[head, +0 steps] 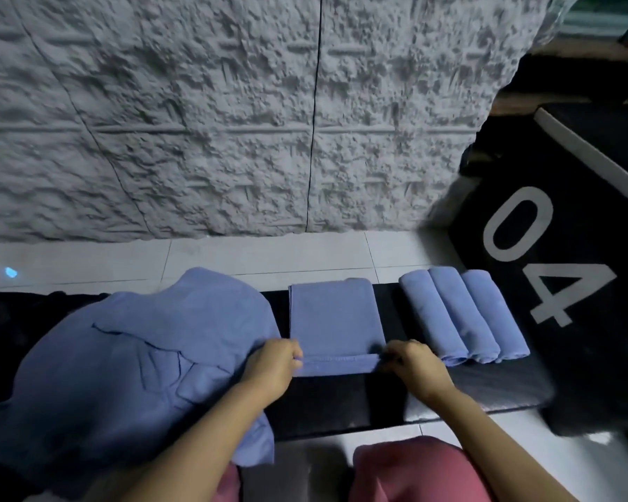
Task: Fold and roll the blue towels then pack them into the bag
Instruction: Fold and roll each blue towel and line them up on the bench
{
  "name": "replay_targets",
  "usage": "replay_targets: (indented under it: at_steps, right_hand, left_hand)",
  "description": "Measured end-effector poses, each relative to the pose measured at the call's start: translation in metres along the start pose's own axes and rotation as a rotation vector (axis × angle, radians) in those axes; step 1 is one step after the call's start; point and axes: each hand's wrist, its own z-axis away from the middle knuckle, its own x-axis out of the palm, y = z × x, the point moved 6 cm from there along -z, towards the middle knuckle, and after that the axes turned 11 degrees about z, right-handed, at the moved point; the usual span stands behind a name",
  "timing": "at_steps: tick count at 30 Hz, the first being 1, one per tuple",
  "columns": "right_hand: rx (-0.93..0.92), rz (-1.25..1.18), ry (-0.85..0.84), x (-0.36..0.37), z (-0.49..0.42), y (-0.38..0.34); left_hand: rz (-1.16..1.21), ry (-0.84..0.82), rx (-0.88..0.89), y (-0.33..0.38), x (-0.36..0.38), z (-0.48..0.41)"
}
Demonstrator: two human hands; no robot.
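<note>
Over on the left, a loose heap of blue towels (124, 356) lies on the dark surface (341, 403). Next, the left hand (271, 367) and right hand (416, 367) pinch the near edge of a folded towel (332, 313), fingers closed on its first turn. Three rolled towels (461, 317) sit beside a black bag (577, 320).
</note>
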Motion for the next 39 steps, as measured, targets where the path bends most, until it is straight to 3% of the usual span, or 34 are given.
replay_targets:
  at_steps: [4,8,11,14,17,21,25,31,35,39]
  right_hand:
    - [0.122,-0.323,0.005,0.012,-0.002,0.012]
    - [0.117,-0.275,0.031,0.019,-0.008,0.011]
    - [-0.037,-0.148,0.224,0.012,-0.004,0.005]
    - [-0.279,0.101,0.383,0.013,0.008,-0.01]
    - [-0.427,0.256,0.454,0.018,0.015,-0.018]
    - [-0.476,0.269,0.486,0.019,0.024,-0.014]
    - [-0.418,0.218,0.489,0.022,0.023,-0.008]
    - [-0.319,0.076,0.478,0.023,0.02,-0.004]
    - [-0.1,-0.153,0.365,0.024,0.014,0.007]
    - [0.004,-0.34,0.306,0.027,0.01,0.014]
  left_hand:
    - [0.059,0.026,-0.058,-0.005,-0.002,-0.005]
    - [0.014,0.067,-0.01,-0.002,-0.001,-0.001]
    - [-0.116,0.159,0.135,0.008,-0.007,0.001]
    - [-0.269,0.123,0.294,0.02,-0.004,0.0]
    - [-0.415,0.052,0.306,0.021,0.004,0.0]
    - [-0.51,0.011,0.319,0.021,0.007,0.003]
    - [-0.498,-0.019,0.301,0.018,0.011,0.01]
    - [-0.202,0.084,0.25,0.009,0.001,0.01]
    - [-0.155,0.094,0.144,0.009,-0.002,0.011]
    - [-0.151,0.073,0.09,0.007,0.002,0.007]
